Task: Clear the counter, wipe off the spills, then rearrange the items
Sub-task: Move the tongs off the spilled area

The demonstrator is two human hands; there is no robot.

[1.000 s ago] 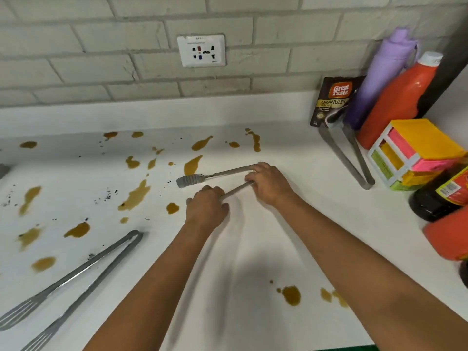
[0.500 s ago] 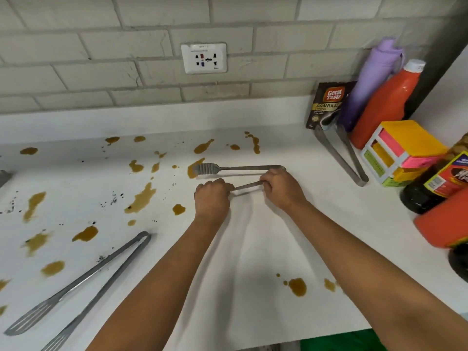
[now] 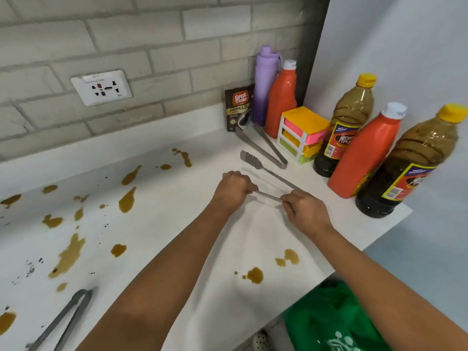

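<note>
Small metal tongs (image 3: 269, 172) are held over the white counter (image 3: 157, 224). My left hand (image 3: 234, 189) grips the tip of the near arm. My right hand (image 3: 305, 214) holds the hinged end. The far arm's slotted tip points toward the back right. Brown spills (image 3: 127, 202) dot the counter on the left and near the front edge. A second pair of tongs (image 3: 263, 145) lies by the back corner. A third pair (image 3: 64, 320) lies at the lower left.
Along the right wall stand a coffee granules pouch (image 3: 239, 107), a purple flask (image 3: 264, 84), two orange bottles (image 3: 364, 153), two dark sauce bottles (image 3: 407, 163) and a small coloured drawer box (image 3: 302, 133). A green bag (image 3: 334, 317) sits below the counter's edge.
Both hands have carried the small tongs to the right, toward the bottles and the second tongs. The view has swung right, showing the right wall and counter end.
</note>
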